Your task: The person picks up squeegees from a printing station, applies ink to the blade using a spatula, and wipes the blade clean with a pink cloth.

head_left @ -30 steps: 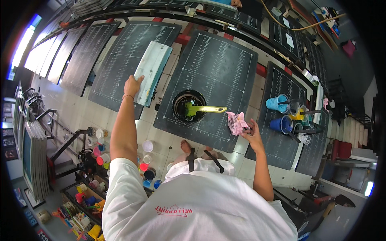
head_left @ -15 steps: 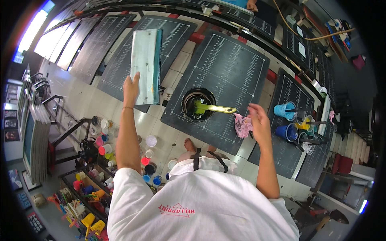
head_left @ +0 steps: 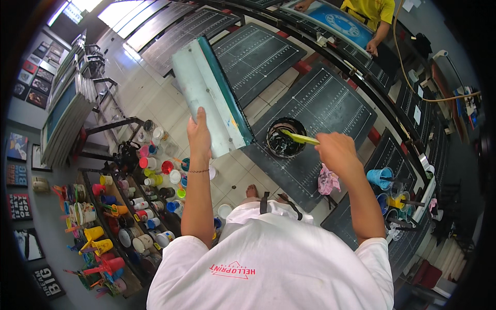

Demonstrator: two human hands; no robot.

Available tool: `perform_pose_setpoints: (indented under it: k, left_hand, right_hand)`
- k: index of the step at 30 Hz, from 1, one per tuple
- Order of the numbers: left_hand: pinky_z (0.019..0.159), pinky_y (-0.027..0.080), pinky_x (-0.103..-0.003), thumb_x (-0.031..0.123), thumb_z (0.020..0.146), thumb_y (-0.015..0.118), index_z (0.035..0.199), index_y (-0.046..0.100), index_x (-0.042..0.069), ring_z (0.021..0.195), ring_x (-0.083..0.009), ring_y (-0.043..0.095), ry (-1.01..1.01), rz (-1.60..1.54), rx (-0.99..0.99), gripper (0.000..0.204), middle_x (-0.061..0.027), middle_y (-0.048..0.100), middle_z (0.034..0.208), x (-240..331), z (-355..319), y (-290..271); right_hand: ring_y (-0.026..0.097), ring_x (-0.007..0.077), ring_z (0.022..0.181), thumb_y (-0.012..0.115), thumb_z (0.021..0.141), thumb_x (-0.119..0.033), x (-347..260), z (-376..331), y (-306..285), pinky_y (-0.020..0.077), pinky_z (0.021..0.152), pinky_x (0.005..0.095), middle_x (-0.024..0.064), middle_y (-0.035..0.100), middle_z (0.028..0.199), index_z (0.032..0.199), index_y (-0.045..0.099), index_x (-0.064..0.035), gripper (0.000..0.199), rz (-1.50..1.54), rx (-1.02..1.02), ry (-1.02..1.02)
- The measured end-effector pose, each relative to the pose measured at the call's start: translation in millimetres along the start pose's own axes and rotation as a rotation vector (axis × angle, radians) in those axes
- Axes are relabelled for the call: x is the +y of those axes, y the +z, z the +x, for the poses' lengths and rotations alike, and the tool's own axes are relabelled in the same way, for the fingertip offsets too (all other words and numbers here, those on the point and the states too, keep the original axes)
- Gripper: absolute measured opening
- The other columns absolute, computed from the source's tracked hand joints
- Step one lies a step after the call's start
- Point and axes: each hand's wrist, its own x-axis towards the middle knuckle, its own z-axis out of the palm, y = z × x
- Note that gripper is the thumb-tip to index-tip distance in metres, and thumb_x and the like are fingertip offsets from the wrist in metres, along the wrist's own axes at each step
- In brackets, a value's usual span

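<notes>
My left hand (head_left: 200, 135) grips the lower end of a silver screen-printing frame (head_left: 206, 95) with a teal face, seen nearly edge-on and tilted to the left. Fingers of my right hand (head_left: 338, 152) are closed round the handle of a yellow-green spatula (head_left: 304, 138). The blade end dips into a round tub (head_left: 269, 142) of dark ink, where its tip is hidden. Under the tub lies a dark grey printing platen (head_left: 336, 111) with white ruled marks. A crumpled pink cloth (head_left: 328, 180) hangs at the platen's right edge, below my right hand.
Ink cups (head_left: 380, 177) with tools stand to the right. On the left is a shelf (head_left: 111, 217) of colourful containers; more jars (head_left: 160, 133) stand on the floor. Stacked frames (head_left: 67, 113) lean at far left. Across a rail, a person in yellow (head_left: 374, 15) works at a blue screen (head_left: 336, 23).
My right hand has moved in from beside the cloth and taken hold of the spatula's handle. The frame in my left hand has tilted, its top leaning left. The whole view has turned.
</notes>
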Motion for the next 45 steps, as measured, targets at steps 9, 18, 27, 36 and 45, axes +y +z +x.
perform_pose_setpoints:
  k: [9, 18, 27, 36, 45]
  left_hand:
    - [0.084, 0.052, -0.032, 0.035, 0.101, 0.049, 0.123, 0.050, 0.000, 0.097, -0.0186, 0.062, -0.038, -0.115, 0.037, 0.041, -0.0119, 0.063, 0.113, -5, -31, 4]
    - [0.082, 0.054, -0.034, 0.035, 0.101, 0.050, 0.123, 0.049, 0.000, 0.096, -0.0193, 0.063, -0.054, -0.154, -0.027, 0.042, -0.0125, 0.062, 0.111, -15, -34, 24]
    - [0.081, 0.055, -0.034, 0.038, 0.100, 0.051, 0.122, 0.048, -0.001, 0.095, -0.0201, 0.063, -0.076, -0.085, -0.005, 0.045, -0.0136, 0.062, 0.110, -18, -32, 30]
    - [0.082, 0.055, -0.035, 0.037, 0.100, 0.050, 0.124, 0.047, -0.002, 0.096, -0.0210, 0.064, -0.052, -0.079, -0.029, 0.045, -0.0145, 0.062, 0.113, -18, -28, 29]
    - [0.083, 0.054, -0.034, 0.036, 0.101, 0.049, 0.125, 0.047, -0.003, 0.097, -0.0210, 0.064, -0.042, -0.127, -0.088, 0.045, -0.0149, 0.062, 0.114, -21, -22, 33]
  right_hand:
    - [0.062, 0.0312, 0.078, 0.056, 0.094, -0.026, 40, -71, 119, 0.0491, 0.066, 0.0428, 0.0105, 0.056, 0.091, 0.121, 0.062, -0.0105, 0.031, 0.319, 0.360, 0.131]
    - [0.063, 0.0306, 0.088, 0.058, 0.093, -0.025, 59, -84, 164, 0.0503, 0.074, 0.0404, 0.0086, 0.059, 0.101, 0.121, 0.061, -0.0128, 0.031, 0.548, 0.457, 0.123]
    - [0.063, 0.0306, 0.090, 0.059, 0.093, -0.025, 54, -56, 212, 0.0517, 0.073, 0.0411, 0.0092, 0.060, 0.104, 0.120, 0.061, -0.0089, 0.032, 0.544, 0.529, 0.090]
    - [0.065, 0.0304, 0.084, 0.060, 0.092, -0.025, 51, -82, 210, 0.0522, 0.068, 0.0418, 0.0096, 0.061, 0.100, 0.119, 0.062, -0.0086, 0.032, 0.426, 0.502, 0.145]
    - [0.062, 0.0318, 0.077, 0.061, 0.091, -0.022, 58, -113, 210, 0.0492, 0.066, 0.0409, 0.0102, 0.057, 0.090, 0.117, 0.061, -0.0066, 0.030, 0.460, 0.496, 0.199]
